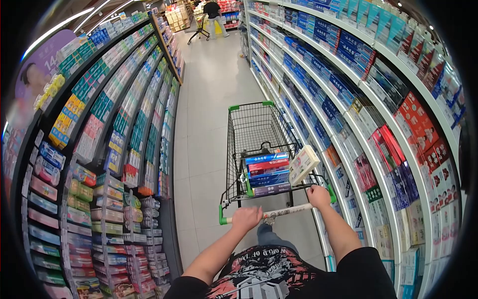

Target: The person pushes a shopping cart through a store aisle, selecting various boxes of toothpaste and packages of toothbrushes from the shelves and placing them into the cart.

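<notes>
My left hand is wrapped round the left part of the shopping cart's handle. Near the handle's right end, my right hand is closed round the bar too. The cart is a black wire one with green corner pieces, and most of its basket shows bare mesh. In its near end lies a stack of several flat boxes, blue, red and purple, which look like toothpaste cartons. A cream-coloured box leans at a tilt beside them on the right.
Shelves of boxed goods run close along the cart's right side. Another shelf unit, full of packets, lines the left. Pale floor tiles stretch ahead. A person stands by another cart at the aisle's far end.
</notes>
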The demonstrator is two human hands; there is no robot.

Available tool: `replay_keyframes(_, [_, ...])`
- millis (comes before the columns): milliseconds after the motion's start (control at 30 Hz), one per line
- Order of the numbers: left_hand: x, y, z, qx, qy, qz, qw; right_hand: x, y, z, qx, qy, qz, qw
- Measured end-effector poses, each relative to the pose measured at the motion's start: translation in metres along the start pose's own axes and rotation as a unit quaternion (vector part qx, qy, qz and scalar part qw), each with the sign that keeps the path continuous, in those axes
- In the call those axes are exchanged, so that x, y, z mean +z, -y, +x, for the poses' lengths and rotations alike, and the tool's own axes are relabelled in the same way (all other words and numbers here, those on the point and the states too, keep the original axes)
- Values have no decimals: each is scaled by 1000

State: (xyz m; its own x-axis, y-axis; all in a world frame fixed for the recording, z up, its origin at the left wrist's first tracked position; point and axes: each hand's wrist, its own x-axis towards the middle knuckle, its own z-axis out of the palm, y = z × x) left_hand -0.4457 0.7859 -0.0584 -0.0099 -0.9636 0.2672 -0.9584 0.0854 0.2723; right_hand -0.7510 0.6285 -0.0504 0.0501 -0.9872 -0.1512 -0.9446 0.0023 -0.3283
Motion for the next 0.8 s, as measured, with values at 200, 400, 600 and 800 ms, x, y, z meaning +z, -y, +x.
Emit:
replay_keyframes(200, [0, -20, -36, 10, -6, -14, 1000, -5, -16, -39, -20, 9, -13, 1000])
replay_keyframes(400, [0, -21, -67, -22, 29, 4, 999, -15, -15, -79, 6, 29, 26, 999])
replay_keyframes(600, [-3, -44, -89, 18, -4, 53, 998, -5, -41, -99, -22, 16, 68, 997])
replay_keyframes(800, [-2, -80, -116, 19, -14, 105, 994, -4, -76, -123, -58, -25, 134, 989])
